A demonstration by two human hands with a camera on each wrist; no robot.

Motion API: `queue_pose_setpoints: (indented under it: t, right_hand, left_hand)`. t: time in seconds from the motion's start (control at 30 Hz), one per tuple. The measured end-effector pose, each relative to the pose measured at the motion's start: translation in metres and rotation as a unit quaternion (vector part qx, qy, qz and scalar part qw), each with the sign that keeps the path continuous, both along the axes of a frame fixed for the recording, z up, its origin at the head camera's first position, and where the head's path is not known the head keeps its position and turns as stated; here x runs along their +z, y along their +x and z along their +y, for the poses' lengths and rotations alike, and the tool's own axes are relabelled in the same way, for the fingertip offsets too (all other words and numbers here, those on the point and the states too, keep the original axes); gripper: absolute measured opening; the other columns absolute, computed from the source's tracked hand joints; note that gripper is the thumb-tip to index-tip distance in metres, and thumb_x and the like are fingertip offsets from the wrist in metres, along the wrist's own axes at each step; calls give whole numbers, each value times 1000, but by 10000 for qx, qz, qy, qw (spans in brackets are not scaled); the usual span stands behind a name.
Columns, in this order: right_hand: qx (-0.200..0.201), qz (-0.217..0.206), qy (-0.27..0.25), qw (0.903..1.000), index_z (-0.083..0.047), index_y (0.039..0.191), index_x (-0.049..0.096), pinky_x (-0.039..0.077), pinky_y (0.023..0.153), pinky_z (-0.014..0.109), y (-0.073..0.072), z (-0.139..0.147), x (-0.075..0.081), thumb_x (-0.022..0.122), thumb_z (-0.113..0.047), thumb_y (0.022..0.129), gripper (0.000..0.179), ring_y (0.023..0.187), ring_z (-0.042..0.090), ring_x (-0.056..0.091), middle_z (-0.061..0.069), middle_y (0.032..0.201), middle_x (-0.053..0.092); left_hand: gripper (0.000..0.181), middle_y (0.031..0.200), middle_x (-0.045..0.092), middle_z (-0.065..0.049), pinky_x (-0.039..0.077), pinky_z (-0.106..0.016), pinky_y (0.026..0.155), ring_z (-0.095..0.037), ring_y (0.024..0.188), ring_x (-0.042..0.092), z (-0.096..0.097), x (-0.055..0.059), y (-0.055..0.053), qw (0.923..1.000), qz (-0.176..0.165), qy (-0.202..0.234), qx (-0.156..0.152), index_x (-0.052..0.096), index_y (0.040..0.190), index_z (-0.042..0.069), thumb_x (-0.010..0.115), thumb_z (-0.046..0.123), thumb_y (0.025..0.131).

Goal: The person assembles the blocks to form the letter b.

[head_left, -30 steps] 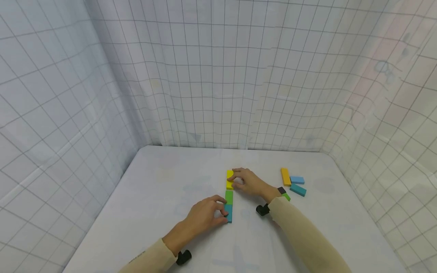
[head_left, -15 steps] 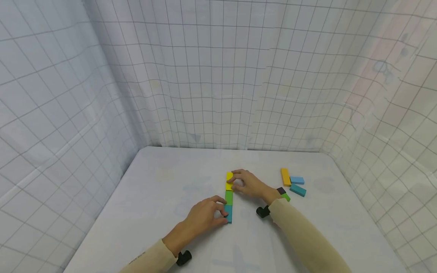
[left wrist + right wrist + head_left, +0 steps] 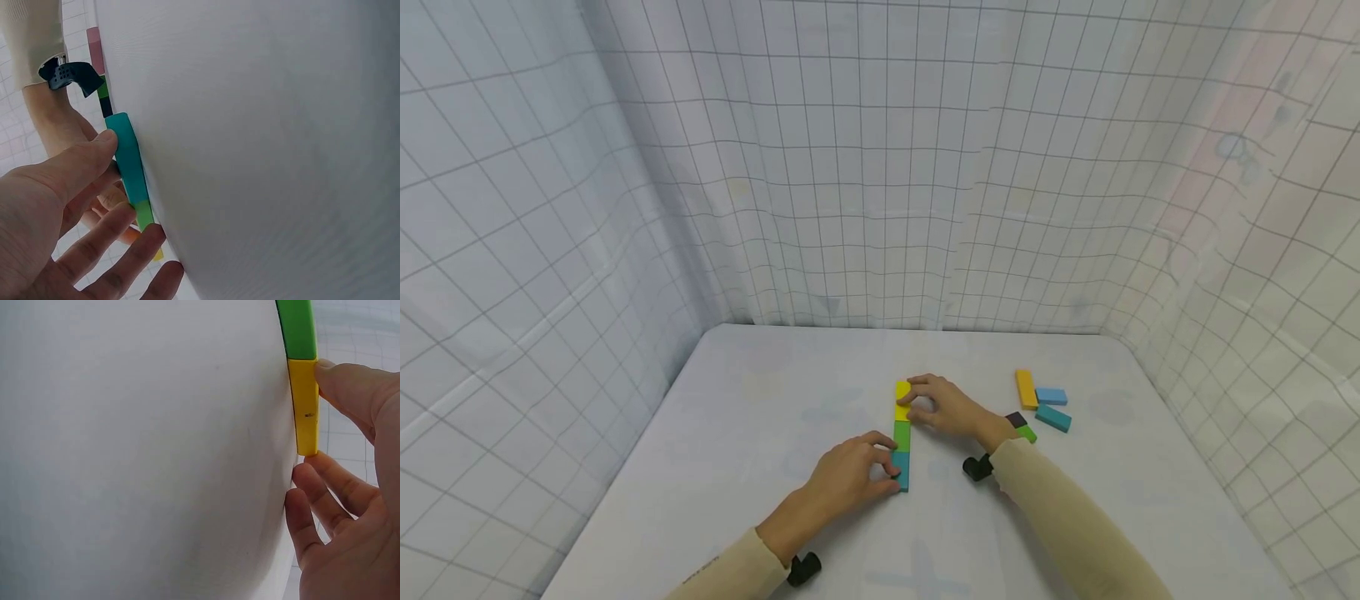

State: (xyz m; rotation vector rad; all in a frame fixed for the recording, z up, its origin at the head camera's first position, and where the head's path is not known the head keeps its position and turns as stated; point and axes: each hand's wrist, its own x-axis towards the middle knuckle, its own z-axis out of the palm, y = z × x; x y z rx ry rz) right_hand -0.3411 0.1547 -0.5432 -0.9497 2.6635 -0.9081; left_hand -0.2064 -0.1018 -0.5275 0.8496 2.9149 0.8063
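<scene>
A line of flat blocks runs away from me on the white table: a teal block [image 3: 904,464] nearest, then a green block [image 3: 902,436], then a yellow block [image 3: 901,414] farthest. My left hand [image 3: 846,468] holds the teal block, its thumb [image 3: 103,145] at the near end and fingertips along the side reaching the green one. With thumb and index finger at its two ends, my right hand [image 3: 951,408] pinches the yellow block [image 3: 305,409]. The yellow end meets the green block [image 3: 299,328] in the right wrist view.
Right of the line lie an orange block [image 3: 1026,390], a light blue block [image 3: 1051,397] and another teal block [image 3: 1053,417]. A dark block [image 3: 1017,419] and another green block [image 3: 1027,433] sit beside my right wrist. Gridded white curtains [image 3: 865,208] surround the table.
My right hand has drawn the yellow block slightly toward me, closing the small gap to the green block. The left hand has stayed in place at the teal block.
</scene>
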Motion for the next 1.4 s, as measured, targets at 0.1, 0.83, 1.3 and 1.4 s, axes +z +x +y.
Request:
queue_pose_setpoints:
  t: [0.1,0.83,1.3,1.4]
  right_hand:
    - [12,14,-5,10000,-18,140,83,38,138,75,0,0,0,78,-28,115,28,166,49,50,20,176,56]
    - [-52,99,-31,9999,-17,141,82,37,139,75,6,3,3,78,-26,114,29,168,50,48,22,177,55]
    - [92,83,110,9999,-18,149,79,39,138,73,12,5,4,75,-27,116,34,169,50,48,24,180,49]
    - [96,43,81,9999,-18,150,79,39,139,72,13,6,5,75,-26,116,35,169,50,47,24,180,49]
  left_hand:
    - [12,140,82,-3,72,-43,88,-27,116,84,1,1,0,10000,5,-37,-3,91,93,22,101,28,94]
    - [13,140,82,-4,72,-44,90,-27,116,84,5,7,0,10000,11,-59,40,91,91,20,102,26,92]
    - [13,141,82,-5,72,-47,92,-29,118,83,3,1,0,9999,-108,-24,61,91,91,20,102,27,92]
    - [13,141,82,-4,72,-48,93,-29,118,84,3,1,-1,9999,-89,-33,68,92,92,20,102,28,92]
